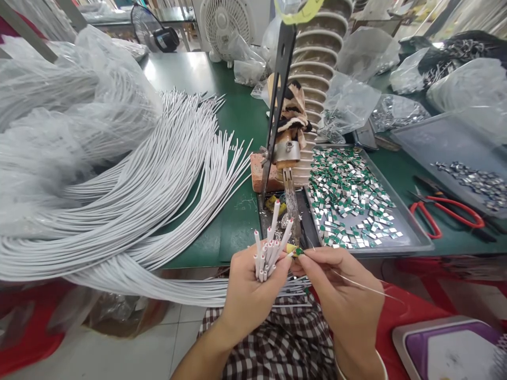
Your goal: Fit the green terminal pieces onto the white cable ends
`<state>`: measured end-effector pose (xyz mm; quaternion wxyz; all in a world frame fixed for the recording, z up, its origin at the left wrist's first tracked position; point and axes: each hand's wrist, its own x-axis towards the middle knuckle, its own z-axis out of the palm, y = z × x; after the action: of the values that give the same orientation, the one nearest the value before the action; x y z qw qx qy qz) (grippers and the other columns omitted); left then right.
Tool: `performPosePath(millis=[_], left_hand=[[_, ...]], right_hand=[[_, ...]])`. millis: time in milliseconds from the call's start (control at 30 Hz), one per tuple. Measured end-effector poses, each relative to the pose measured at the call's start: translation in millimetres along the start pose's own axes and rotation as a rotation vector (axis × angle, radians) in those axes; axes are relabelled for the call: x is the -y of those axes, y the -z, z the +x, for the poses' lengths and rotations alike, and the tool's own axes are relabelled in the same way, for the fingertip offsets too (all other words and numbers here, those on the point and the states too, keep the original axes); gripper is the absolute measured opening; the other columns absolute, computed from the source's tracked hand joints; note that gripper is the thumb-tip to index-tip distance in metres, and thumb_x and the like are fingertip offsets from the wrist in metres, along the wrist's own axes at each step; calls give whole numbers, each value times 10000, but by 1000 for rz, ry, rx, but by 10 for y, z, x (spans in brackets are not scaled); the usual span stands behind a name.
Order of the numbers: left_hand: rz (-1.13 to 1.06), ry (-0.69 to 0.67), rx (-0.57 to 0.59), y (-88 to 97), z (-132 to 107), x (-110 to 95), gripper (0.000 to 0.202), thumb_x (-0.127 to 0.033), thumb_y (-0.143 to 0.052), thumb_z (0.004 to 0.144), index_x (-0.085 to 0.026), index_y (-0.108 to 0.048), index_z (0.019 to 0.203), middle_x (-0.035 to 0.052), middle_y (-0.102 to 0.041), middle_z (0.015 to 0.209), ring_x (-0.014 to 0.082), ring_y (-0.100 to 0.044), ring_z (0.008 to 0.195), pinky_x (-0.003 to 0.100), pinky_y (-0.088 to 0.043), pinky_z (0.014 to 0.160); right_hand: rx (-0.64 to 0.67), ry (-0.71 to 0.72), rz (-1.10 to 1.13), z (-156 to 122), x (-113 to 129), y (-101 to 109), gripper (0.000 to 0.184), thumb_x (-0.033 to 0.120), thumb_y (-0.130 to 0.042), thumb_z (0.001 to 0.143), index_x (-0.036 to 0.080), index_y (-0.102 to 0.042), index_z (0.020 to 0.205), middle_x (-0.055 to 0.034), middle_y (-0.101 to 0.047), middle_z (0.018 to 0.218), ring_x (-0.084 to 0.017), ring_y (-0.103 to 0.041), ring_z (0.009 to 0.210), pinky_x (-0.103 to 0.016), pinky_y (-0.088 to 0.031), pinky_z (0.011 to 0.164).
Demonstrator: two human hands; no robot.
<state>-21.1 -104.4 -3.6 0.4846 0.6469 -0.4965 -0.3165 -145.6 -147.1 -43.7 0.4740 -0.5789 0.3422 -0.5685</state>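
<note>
Head view: the left hand (247, 287) is closed around a bunch of white cable ends (269, 248), tips fanned upward. At its three o'clock the right hand (340, 293) pinches a small green-and-silver chip (298, 252) between thumb and forefinger, touching one cable tip. Doing this well likely means keeping the bundle steady and meeting one tip squarely. At twelve o'clock stands a soldering fixture (285, 158); at one o'clock lies a tray (412, 232) of chips, red-handled scissors (443, 211) beyond. The table edge (198, 264) sits just beyond the knuckles; long cables (138, 184) crowd nine o'clock, leaving free room mainly over the lap.
</note>
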Motion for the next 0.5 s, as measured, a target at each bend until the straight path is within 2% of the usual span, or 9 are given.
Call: performPosePath(millis=[133, 200, 300, 400, 500], left_hand=[[53, -4, -1, 8, -3, 6, 253, -245, -584, 869, -84, -685, 701, 73, -716, 850, 93, -672, 809, 129, -518, 731], [62, 4, -6, 7, -2, 0, 264, -254, -580, 869, -76, -689, 707, 90, -720, 873, 106, -678, 814, 138, -520, 729], [67, 5, -30, 6, 9, -31, 265, -249, -574, 864, -77, -687, 697, 94, -725, 883, 111, -686, 813, 138, -525, 733], [75, -12, -51, 15, 22, -74, 248, -242, -589, 850, -89, -680, 679, 78, -726, 854, 104, -684, 806, 125, -523, 728], [60, -23, -55, 27, 37, -110, 230, -236, -600, 840, -95, -676, 676, 65, -725, 841, 94, -680, 789, 117, -521, 713]], right_hand=[[31, 8, -17, -6, -7, 21, 208, 7, -637, 784, 183, -621, 892, 56, -671, 787, -42, -686, 648, -69, -577, 628], [31, 26, -96, -18, -14, 35, 181, 30, -613, 816, 187, -620, 905, 56, -662, 801, -20, -679, 663, -52, -563, 641], [-74, 107, -284, -45, -18, 49, 240, 47, -530, 878, 197, -633, 1034, 31, -684, 910, -2, -681, 747, -51, -555, 709], [-156, 269, -343, -58, 3, 58, 297, 7, -532, 856, 174, -642, 1076, 5, -699, 968, -44, -691, 865, -138, -575, 831], [-117, 395, -277, -38, 55, 73, 253, -25, -569, 811, 135, -667, 981, -37, -686, 1000, -98, -679, 953, -229, -578, 862]])
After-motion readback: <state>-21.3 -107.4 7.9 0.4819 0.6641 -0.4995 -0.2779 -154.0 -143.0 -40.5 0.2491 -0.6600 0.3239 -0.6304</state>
